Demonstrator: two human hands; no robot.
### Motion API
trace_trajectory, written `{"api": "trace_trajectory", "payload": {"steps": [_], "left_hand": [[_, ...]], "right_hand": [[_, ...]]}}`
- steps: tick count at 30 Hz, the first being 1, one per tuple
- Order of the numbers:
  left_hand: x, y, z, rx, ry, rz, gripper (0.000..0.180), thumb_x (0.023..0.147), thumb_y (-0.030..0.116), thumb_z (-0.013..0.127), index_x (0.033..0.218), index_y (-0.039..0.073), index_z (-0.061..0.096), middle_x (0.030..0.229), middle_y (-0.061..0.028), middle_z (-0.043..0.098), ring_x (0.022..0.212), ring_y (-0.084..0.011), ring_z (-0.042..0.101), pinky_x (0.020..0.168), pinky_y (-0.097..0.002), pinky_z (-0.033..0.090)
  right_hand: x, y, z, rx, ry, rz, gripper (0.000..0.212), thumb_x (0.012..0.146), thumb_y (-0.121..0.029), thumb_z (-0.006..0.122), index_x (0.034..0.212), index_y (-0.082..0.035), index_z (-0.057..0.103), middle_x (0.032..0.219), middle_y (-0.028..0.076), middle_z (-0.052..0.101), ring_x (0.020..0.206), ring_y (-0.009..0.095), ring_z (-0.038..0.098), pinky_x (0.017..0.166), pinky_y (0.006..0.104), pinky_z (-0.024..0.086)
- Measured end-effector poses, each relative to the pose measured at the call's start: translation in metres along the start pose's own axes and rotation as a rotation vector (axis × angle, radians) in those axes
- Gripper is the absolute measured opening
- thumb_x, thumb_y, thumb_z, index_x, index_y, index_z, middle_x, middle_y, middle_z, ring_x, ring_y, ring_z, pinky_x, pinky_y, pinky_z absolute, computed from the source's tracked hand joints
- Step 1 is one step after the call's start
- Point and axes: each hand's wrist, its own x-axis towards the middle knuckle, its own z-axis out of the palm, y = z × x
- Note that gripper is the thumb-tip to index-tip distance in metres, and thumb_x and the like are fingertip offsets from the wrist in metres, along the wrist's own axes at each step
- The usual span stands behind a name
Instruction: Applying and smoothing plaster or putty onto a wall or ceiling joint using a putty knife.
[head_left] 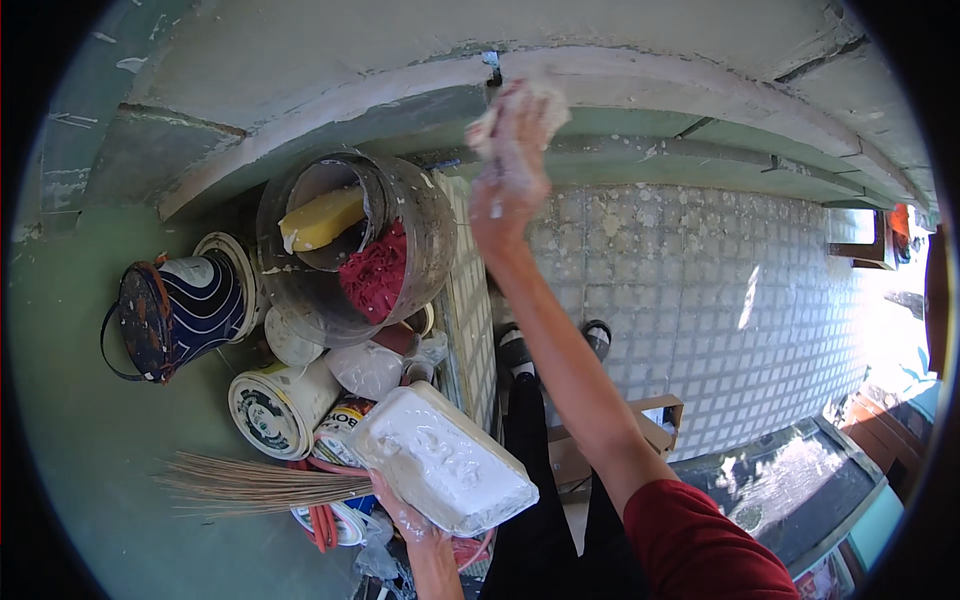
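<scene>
My left hand (408, 515) grips a white rectangular tub (450, 465) from underneath, at its near left edge. Thick, wet white paste or paint fills it, with a lumpy, stirred surface. My right arm stretches far forward. At its end my right hand (512, 185), smeared with white, is closed on a crumpled white-and-reddish cloth (522, 115). Motion blurs the cloth and fingers, so its exact kind is hard to make out. The cloth is up by the pale ledge (640, 75) along the wall; whether it touches the ledge I cannot tell.
On the left stands a large clear bucket (420, 240) holding a yellow sponge (325, 218) and a red shaggy cloth (375, 270). Paint pails (285, 405), a dark-blue patterned bucket (185, 310) and a stick broom (265, 483) crowd beside it. A cardboard box (572, 460) lies by my legs on the tiled floor (690, 270).
</scene>
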Motion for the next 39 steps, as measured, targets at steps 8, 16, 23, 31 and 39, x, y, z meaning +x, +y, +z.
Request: {"api": "trace_trajectory", "payload": {"steps": [8,16,23,31,39], "left_hand": [[0.001,0.001,-0.005,-0.035,0.021,0.038,0.067,0.091,0.056,0.042,0.141,0.013,0.033,0.137,-0.0094,0.043,0.122,-0.0307,0.047,0.1,-0.046,0.041],[-0.001,-0.007,0.002,-0.061,0.024,0.003,0.067,0.091,0.056,0.042,0.142,0.013,0.032,0.138,-0.0094,0.042,0.122,-0.031,0.046,0.1,-0.0466,0.041],[-0.007,-0.017,0.019,0.003,-0.027,0.032,0.067,0.091,0.056,0.042,0.142,0.014,0.032,0.139,-0.0091,0.041,0.124,-0.0317,0.044,0.101,-0.0474,0.04],[-0.014,-0.032,0.032,0.005,-0.041,-0.017,0.069,0.091,0.058,0.041,0.143,0.014,0.03,0.141,-0.0093,0.038,0.126,-0.0324,0.042,0.103,-0.0483,0.038],[-0.026,-0.042,0.056,0.099,-0.082,0.018,0.07,0.091,0.058,0.04,0.143,0.011,0.03,0.139,-0.0108,0.041,0.126,-0.0318,0.042,0.104,-0.0472,0.037]], "right_hand": [[-0.01,0.0,-0.034,0.562,0.229,0.21,0.038,0.093,-0.005,0.049,0.131,0.002,0.048,0.133,0.022,0.05,0.117,0.028,0.056,0.099,0.0377,0.046],[0.005,0.028,-0.029,0.463,0.066,0.348,0.036,0.094,-0.005,0.046,0.127,0.01,0.048,0.138,0.023,0.044,0.132,0.032,0.038,0.11,0.0465,0.03],[-0.011,0.01,-0.048,0.261,-0.186,0.096,0.041,0.097,-0.017,0.045,0.133,0.002,0.047,0.139,0.016,0.046,0.129,0.029,0.044,0.106,0.0419,0.036],[0.023,0.073,-0.075,0.1,0.083,0.081,0.042,0.099,-0.017,0.043,0.135,0.004,0.042,0.132,0.022,0.051,0.114,0.019,0.056,0.092,0.0283,0.049],[0.03,0.011,-0.153,0.709,-0.035,0.865,0.033,0.087,0.004,0.055,0.12,0.003,0.056,0.115,0.011,0.062,0.1,0.018,0.061,0.083,0.0291,0.05]]}}
